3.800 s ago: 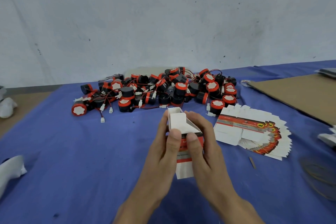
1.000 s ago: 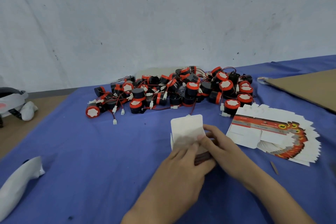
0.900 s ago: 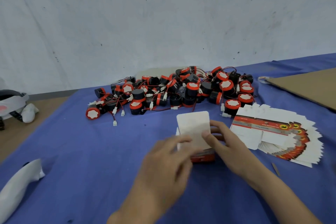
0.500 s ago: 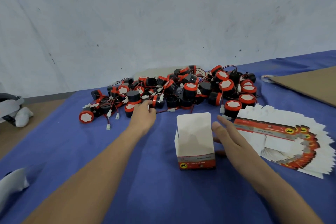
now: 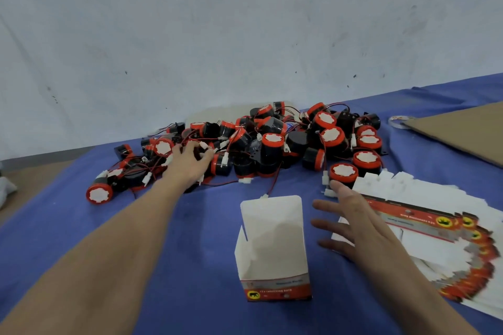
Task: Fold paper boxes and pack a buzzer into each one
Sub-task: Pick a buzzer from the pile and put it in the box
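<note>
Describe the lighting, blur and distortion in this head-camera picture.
Head view: the light is soft and even, with no glare; a faint grey shadow falls inside the open box; its printed band is too blurred to read; the left hand in the buzzer pile looks slightly smeared; wide-angle stretch enlarges the left forearm near the bottom edge.

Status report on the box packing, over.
Left hand in buzzer pile, grip unclear. Right hand open, beside upright box, flap up. Nothing blocking the box.
</note>
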The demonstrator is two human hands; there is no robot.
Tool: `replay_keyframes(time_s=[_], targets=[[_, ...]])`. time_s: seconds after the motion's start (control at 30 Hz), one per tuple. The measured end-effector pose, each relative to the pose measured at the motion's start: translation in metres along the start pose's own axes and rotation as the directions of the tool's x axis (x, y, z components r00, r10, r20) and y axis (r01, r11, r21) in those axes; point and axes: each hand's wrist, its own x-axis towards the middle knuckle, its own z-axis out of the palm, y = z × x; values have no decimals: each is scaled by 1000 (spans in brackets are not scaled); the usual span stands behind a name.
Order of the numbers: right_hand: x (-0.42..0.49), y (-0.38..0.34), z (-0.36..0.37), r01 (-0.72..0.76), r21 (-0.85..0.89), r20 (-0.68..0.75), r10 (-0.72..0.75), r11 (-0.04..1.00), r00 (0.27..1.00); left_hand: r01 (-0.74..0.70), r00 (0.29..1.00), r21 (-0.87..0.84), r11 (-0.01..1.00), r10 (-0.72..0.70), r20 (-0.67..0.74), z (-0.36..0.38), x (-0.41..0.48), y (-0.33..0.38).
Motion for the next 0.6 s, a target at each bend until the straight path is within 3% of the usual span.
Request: replay_keyframes(time_s=[0.1, 0.23, 0.3, 0.37, 0.43, 0.5, 0.53, 0.6], targets=[[8, -17, 9, 127, 6, -42, -127, 992, 991, -200, 980, 72, 977, 200, 4, -4, -7, 10], [72, -49, 32, 311, -288, 60, -307, 906, 950, -279, 915, 78, 957, 289, -283, -56, 15, 6], [126, -58, 34, 389, -488, 106, -389, 781, 915, -247, 907, 44, 968, 247, -341, -78, 38, -10], [183, -65, 29, 433, -707, 173, -458, 559, 872, -172, 941, 34, 985, 174, -289, -89, 64, -34], [237, -69, 16, 407, -847, 211, -486, 343, 848, -75, 973, 12, 997, 76, -220, -93, 91, -61], [286, -66, -8, 291, -934, 170, -459, 206, 872, 25, 987, -37, 999, -31, -156, -93, 113, -88], [307, -64, -22, 197, -963, 105, -420, 183, 902, 76, 989, -66, 995, -84, -123, -91, 123, -98], [339, -53, -49, -3, -969, -70, -264, 246, 962, 159, 984, -96, 982, -166, -64, -86, 142, -108]])
